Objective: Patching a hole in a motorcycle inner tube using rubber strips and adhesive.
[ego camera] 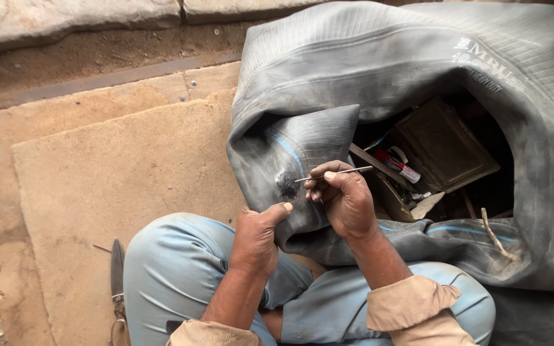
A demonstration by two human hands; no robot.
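Right hand is closed, pinching a thin metal rod whose tip points left at a dark roughened patch on the large grey rubber inner tube. Left hand clamps a fold of that tube against the blue-trousered knee, thumb on top. Rubber looks soft, floppy and fairly heavy, best held by a gathered fold near the patch. Far right, inside the tube's hollow, lies a brown metal box; scissors rest on the floor, near left.

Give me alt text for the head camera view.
The right hand holds a thin metal rod to a roughened dark spot on a grey rubber inner tube, which the left hand steadies over the person's knee.
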